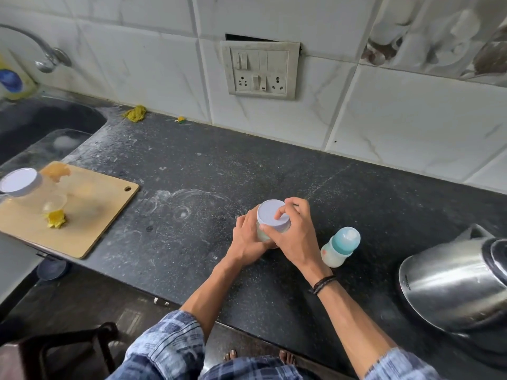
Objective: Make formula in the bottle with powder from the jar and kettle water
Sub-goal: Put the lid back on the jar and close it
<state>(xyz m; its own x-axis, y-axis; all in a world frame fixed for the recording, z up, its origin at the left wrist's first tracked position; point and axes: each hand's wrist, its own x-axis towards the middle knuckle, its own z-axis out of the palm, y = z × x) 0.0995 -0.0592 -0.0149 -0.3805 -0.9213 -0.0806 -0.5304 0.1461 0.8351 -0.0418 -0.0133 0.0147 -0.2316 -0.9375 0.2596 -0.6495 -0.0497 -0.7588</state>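
Plaid sleeve (170,346) and bare forearms reach in. Left hand (248,238) wraps the small clear glass jar (262,233) at mid-counter, and right hand (295,231) curls its fingers round the round lilac lid (267,215). This looks like the lid-twisting step, and next it needs a firm counter-turn. The teal-capped baby bottle (340,248) stands just right, with the steel kettle (452,283) farther right.

Bottle (341,245) just right of jar (273,215), kettle (450,286) beyond; open counter (192,215) left, up to cutting board (90,215)
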